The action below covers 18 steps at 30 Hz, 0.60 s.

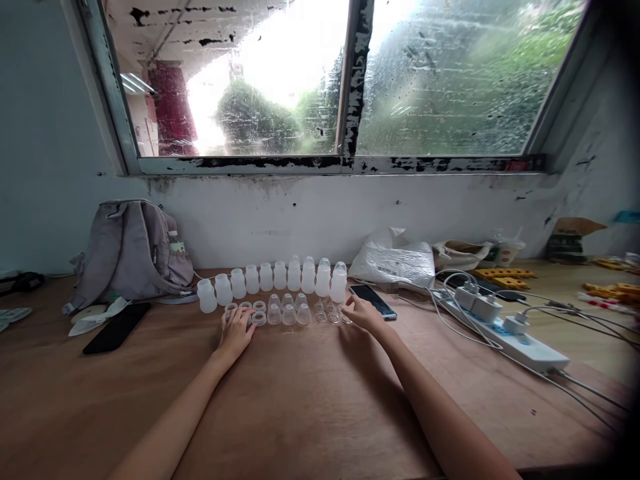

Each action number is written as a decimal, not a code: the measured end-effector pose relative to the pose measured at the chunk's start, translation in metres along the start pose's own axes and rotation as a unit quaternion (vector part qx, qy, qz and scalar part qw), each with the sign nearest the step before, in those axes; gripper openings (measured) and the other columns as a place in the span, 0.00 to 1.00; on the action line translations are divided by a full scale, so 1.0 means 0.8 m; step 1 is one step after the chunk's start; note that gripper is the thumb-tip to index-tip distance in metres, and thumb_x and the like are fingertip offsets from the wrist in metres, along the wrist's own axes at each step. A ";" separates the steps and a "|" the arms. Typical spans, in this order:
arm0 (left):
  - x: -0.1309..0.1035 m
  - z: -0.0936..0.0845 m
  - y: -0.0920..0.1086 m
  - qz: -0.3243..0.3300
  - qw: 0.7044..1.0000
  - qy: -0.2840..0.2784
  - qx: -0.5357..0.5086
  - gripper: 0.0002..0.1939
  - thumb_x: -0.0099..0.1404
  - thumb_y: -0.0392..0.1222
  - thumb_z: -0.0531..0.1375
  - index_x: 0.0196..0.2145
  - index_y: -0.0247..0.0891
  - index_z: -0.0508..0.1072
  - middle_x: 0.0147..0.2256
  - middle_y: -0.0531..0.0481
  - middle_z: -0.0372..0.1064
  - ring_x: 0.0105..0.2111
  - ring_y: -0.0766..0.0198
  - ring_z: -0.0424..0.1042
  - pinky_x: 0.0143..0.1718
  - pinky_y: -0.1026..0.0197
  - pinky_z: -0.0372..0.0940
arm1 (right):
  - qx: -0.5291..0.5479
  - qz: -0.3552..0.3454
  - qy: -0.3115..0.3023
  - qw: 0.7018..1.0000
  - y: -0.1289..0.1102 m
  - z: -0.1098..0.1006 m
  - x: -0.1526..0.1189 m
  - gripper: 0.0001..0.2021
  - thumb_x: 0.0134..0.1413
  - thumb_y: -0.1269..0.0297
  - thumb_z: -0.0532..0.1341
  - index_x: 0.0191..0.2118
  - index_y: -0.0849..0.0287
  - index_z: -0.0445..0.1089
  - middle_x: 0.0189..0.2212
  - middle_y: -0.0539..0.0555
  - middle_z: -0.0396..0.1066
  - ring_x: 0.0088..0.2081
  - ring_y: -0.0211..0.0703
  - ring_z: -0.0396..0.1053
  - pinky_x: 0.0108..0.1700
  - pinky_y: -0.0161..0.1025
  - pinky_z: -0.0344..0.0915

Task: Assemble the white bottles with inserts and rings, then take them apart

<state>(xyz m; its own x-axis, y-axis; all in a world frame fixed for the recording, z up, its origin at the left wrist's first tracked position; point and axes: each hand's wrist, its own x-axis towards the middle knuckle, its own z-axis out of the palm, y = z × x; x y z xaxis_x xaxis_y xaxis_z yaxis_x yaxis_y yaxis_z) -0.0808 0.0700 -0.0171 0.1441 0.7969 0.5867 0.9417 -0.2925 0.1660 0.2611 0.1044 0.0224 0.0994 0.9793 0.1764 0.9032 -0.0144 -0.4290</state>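
Observation:
Frosted white bottles (266, 277) stand in a curved row; several at its right end are taller and topped with clear caps. In front of them sit several translucent caps (289, 314) in two short rows. My left hand (237, 330) rests on white rings (259, 318) at the left, fingers spread, partly covering them. At the right, my right hand (361, 313) reaches to thin clear discs (333, 317), its fingertips at the rightmost ones. Whether its fingers grip a disc is too small to tell.
A grey backpack (131, 250) and black phone (117, 328) lie left. Behind my right hand are another phone (375, 301) and a silvery bag (395, 260). A white power strip (520, 343) with tangled cables is at the right, below a window.

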 end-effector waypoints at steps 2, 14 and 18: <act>0.000 0.000 0.000 0.002 1.000 0.002 -0.005 0.12 0.56 0.39 0.54 0.40 0.43 0.68 0.43 0.47 0.65 0.45 0.55 0.60 0.49 0.48 0.47 | 0.002 -0.040 0.073 0.997 -0.011 0.000 -0.005 0.10 0.46 0.59 0.53 0.34 0.58 0.64 0.31 0.53 0.66 0.33 0.42 0.64 0.27 0.32 0.53; -0.001 -0.006 0.010 0.048 0.998 0.017 -0.049 0.12 0.58 0.35 0.51 0.39 0.44 0.69 0.41 0.48 0.65 0.45 0.56 0.61 0.50 0.49 0.47 | -0.130 -0.304 0.182 0.926 -0.139 0.021 0.054 0.17 0.52 0.70 0.49 0.49 0.61 0.58 0.45 0.59 0.64 0.46 0.47 0.60 0.46 0.42 0.55; -0.001 -0.009 0.012 0.056 0.996 0.034 -0.057 0.13 0.58 0.34 0.51 0.38 0.44 0.69 0.40 0.48 0.65 0.45 0.57 0.61 0.50 0.49 0.47 | -0.162 -0.310 0.179 0.919 -0.170 0.021 0.095 0.22 0.50 0.70 0.51 0.53 0.64 0.54 0.55 0.63 0.53 0.56 0.54 0.46 0.53 0.52 0.42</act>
<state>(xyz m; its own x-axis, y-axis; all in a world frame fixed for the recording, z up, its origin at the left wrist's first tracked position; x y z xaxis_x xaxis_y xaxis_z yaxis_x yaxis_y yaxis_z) -0.0738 0.0630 -0.0101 0.2226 0.7196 0.6577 0.8800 -0.4387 0.1822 0.1387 0.1843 0.0790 -0.3981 0.6906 0.6039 0.9038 0.4080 0.1292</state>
